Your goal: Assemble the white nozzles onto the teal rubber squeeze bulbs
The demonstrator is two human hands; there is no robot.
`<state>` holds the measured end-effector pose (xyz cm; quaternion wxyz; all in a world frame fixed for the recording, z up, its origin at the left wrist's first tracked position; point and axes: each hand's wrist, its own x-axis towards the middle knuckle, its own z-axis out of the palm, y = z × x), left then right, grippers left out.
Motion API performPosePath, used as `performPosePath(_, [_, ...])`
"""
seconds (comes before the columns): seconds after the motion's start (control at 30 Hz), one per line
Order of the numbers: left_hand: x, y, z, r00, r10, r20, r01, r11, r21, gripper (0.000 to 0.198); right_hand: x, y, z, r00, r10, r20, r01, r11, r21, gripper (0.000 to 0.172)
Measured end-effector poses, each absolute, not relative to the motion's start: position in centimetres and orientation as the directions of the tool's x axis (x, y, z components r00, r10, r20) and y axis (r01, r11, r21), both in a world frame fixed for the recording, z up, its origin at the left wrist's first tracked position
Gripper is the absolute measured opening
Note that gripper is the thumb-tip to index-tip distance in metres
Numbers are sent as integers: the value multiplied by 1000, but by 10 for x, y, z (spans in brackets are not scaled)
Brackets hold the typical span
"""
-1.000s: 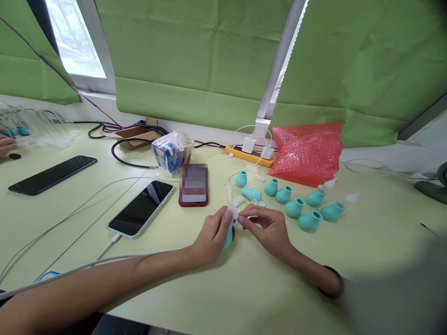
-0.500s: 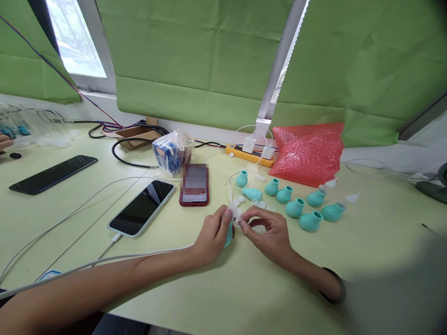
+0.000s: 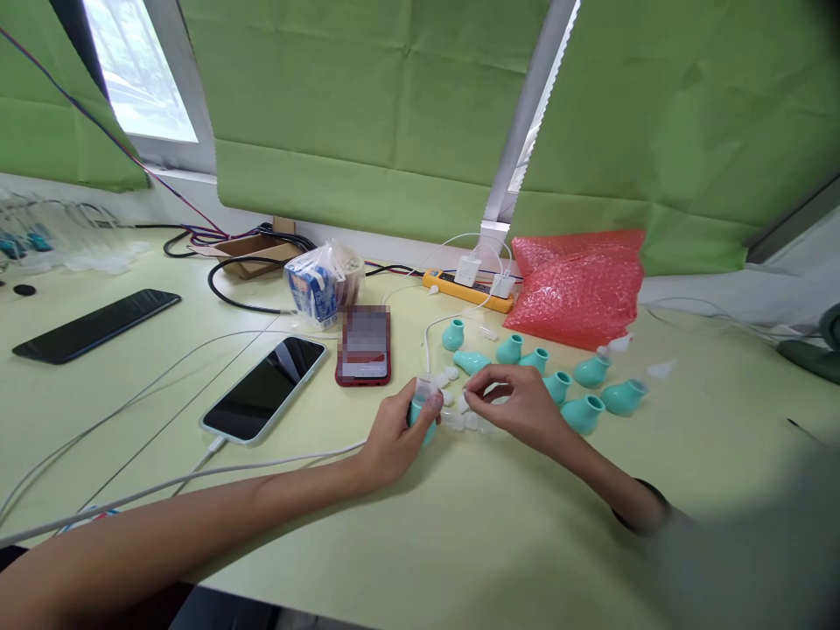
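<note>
My left hand [image 3: 403,430] is wrapped round a teal squeeze bulb [image 3: 428,432]. A short clear plastic tube [image 3: 425,389] stands up from the bulb's mouth, at my thumb and fingers. To the right, my right hand [image 3: 515,401] is closed in a pinch above the table. Anything between its fingertips is too small to make out. Small white caps [image 3: 447,376] and clear plastic pieces [image 3: 469,422] lie between and behind my hands. Just beyond them a teal bulb [image 3: 471,362] rests on its side, and several more teal bulbs [image 3: 583,413] stand or lean to the right.
A maroon phone [image 3: 363,346], a white-edged phone [image 3: 266,389] on a cable and a black phone [image 3: 98,325] lie leftward. Behind are a bagged blue pack [image 3: 315,290], an orange power strip [image 3: 468,290] and a red bubble-wrap bag [image 3: 577,287]. White cables cross the table by my left arm.
My right hand has moved right, away from the bulb in my left hand. The bulb has turned, so its clear tube shows more plainly. A person's hand at the far left has left view.
</note>
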<state>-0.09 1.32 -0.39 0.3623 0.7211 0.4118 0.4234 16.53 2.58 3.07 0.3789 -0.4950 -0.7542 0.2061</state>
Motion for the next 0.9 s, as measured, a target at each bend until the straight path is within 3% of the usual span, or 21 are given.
performPosePath(0.23, [-3,11,1,402,860,315,335,-459,823,28,179,41,23,-306,909,284,705,417,-574,9])
performPosePath(0.33, [-3,9,2,420,845,330,372,-492,787,26,179,42,23,-292,898,331,720,434,-542,12])
performPosePath(0.47, [-3,7,2,504,811,297,408,-527,746,25,169,29,31,-216,894,393,572,442,-691,18])
performPosePath(0.53, [-2,6,2,552,780,293,394,-554,733,22,161,18,33,-301,889,345,479,454,-751,19])
performPosePath(0.6, [-2,4,0,608,733,304,356,-594,721,17,154,6,30,-427,841,331,489,523,-698,17])
performPosePath(0.7, [-1,-1,-2,637,695,332,324,-633,703,7,146,-4,18,-550,732,402,552,680,-482,24])
performPosePath(0.77, [0,-4,-3,612,720,328,343,-615,709,7,145,-6,10,-572,681,457,549,732,-404,28])
performPosePath(0.9, [2,-7,-8,582,720,379,349,-642,683,13,145,-8,6,-570,705,422,477,702,-529,31])
